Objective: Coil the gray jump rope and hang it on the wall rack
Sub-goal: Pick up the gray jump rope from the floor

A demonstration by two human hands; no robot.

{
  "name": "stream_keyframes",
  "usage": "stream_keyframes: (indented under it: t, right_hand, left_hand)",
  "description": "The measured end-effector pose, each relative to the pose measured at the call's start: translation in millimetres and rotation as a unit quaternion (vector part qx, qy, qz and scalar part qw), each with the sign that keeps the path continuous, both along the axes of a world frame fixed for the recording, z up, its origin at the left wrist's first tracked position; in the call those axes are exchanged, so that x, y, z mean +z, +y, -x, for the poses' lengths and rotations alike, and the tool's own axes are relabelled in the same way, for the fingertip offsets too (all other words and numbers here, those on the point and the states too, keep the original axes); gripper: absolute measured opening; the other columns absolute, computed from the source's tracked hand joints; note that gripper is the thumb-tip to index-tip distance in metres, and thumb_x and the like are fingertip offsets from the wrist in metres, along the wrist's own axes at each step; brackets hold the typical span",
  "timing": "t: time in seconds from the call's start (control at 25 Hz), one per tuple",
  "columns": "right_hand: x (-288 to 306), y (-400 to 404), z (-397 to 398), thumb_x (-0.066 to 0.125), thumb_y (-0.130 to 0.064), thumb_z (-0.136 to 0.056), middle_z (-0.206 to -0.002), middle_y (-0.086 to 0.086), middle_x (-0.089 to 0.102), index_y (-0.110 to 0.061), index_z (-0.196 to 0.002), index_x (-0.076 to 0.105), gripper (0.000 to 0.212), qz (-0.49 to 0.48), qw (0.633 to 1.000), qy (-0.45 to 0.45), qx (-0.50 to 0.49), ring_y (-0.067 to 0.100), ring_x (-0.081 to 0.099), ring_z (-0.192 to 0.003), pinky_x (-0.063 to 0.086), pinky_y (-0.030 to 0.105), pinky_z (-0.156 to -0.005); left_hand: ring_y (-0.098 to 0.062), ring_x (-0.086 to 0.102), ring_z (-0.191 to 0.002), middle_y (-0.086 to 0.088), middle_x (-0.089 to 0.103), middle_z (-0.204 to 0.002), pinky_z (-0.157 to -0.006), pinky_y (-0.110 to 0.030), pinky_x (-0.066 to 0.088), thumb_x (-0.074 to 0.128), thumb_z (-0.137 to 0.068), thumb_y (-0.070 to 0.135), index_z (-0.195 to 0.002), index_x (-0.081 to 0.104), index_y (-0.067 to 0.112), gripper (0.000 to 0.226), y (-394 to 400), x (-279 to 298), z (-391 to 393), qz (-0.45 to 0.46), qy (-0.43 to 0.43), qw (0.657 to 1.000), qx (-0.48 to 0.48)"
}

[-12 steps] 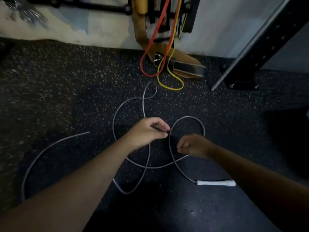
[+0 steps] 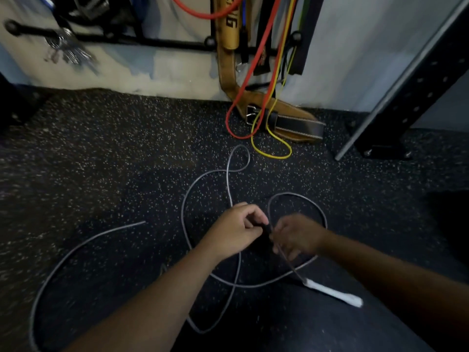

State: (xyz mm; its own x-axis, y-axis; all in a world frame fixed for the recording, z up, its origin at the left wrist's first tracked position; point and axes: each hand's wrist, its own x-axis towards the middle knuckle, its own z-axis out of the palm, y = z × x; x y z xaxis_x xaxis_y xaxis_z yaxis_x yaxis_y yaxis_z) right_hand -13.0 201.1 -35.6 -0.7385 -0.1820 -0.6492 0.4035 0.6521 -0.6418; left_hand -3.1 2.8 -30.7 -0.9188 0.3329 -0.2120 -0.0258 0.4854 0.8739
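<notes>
I saw the left hand (image 2: 234, 231) and the right hand (image 2: 295, 236) pinching the gray jump rope (image 2: 189, 246) together above the speckled floor (image 2: 114, 153), its white handle (image 2: 335, 293) hanging lower right.

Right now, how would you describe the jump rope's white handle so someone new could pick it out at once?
Start at the black upright post on the right and come down the speckled floor toward the camera. Just below the right hand, the gray jump rope ends in the white handle, lying slanted. It is the only white thing on the floor; the nearby bands are red and yellow.
</notes>
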Motion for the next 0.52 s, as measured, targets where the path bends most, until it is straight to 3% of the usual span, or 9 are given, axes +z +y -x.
stream_keyframes:
  t: [0.12, 0.24, 0.32, 0.4, 0.48, 0.52]
  right_hand:
    - [76.4, -5.2, 37.1, 0.069, -0.011, -0.096, -0.087, 0.021, 0.078, -0.003, -0.096, 0.064, 0.010, 0.167, 0.978, 0.049, -0.119, 0.028, 0.073, -0.066, 0.063, 0.032, -0.055]
    - [138.9, -17.1, 66.6, 0.067, -0.011, -0.097, -0.091, 0.023, 0.078, -0.002, -0.099, 0.064, 0.010, 0.288, 0.933, 0.109, -0.186, 0.026, 0.074, -0.067, 0.067, 0.034, -0.064]
    - [168.4, -24.6, 82.9, 0.064, -0.012, -0.098, -0.089, 0.024, 0.075, 0.001, -0.101, 0.063, 0.013, 0.357, 0.892, 0.148, -0.233, 0.028, 0.076, -0.069, 0.067, 0.034, -0.067]
    - [191.0, -33.7, 94.2, 0.061, -0.021, -0.101, -0.088, 0.024, 0.075, 0.005, -0.110, 0.064, 0.028, 0.390, 0.868, 0.185, -0.246, 0.031, 0.079, -0.074, 0.067, 0.036, -0.072]
    - [208.0, -49.3, 93.5, 0.055, -0.039, -0.103, -0.095, 0.020, 0.078, 0.001, -0.117, 0.065, 0.044, 0.344, 0.895, 0.213, -0.189, 0.032, 0.079, -0.086, 0.064, 0.042, -0.084]
    - [212.7, -58.9, 89.1, 0.051, -0.048, -0.101, -0.100, 0.018, 0.079, -0.005, -0.117, 0.067, 0.048, 0.309, 0.914, 0.222, -0.142, 0.032, 0.079, -0.091, 0.063, 0.045, -0.088]
  left_hand:
    - [-0.007, 0.067, -0.099, 0.011, 0.064, -0.121, -0.085, -0.020, 0.052, 0.068, -0.094, 0.039, -0.120, 0.059, 0.033, 0.029, 0.7, 17.6, -4.4, -0.103, -0.020, 0.994, 0.015]
    - [-0.012, 0.071, -0.093, 0.009, 0.075, -0.098, -0.088, -0.027, 0.054, 0.064, -0.094, 0.049, -0.106, 0.066, 0.033, 0.020, -0.4, 41.4, -0.4, -0.145, 0.002, 0.989, 0.018]
    - [-0.014, 0.062, -0.063, 0.009, 0.064, -0.069, -0.066, -0.033, 0.051, 0.060, -0.098, 0.043, -0.093, 0.064, 0.030, 0.015, -10.4, 63.6, 19.5, -0.159, 0.065, 0.983, 0.059]
    - [-0.007, 0.040, -0.047, 0.010, 0.046, -0.060, -0.046, -0.026, 0.034, 0.053, -0.104, 0.036, -0.091, 0.056, 0.020, 0.020, -22.7, 97.9, 44.6, -0.215, 0.093, 0.965, 0.115]
    - [-0.006, 0.034, -0.044, 0.007, 0.041, -0.061, -0.041, -0.022, 0.027, 0.045, -0.107, 0.029, -0.093, 0.052, 0.014, 0.021, -29.3, 143.5, 63.5, -0.330, 0.090, 0.926, 0.158]
    - [-0.007, 0.038, -0.046, 0.004, 0.043, -0.061, -0.043, -0.022, 0.032, 0.042, -0.108, 0.029, -0.096, 0.051, 0.012, 0.023, -30.5, 165.3, 69.6, -0.379, 0.092, 0.904, 0.172]
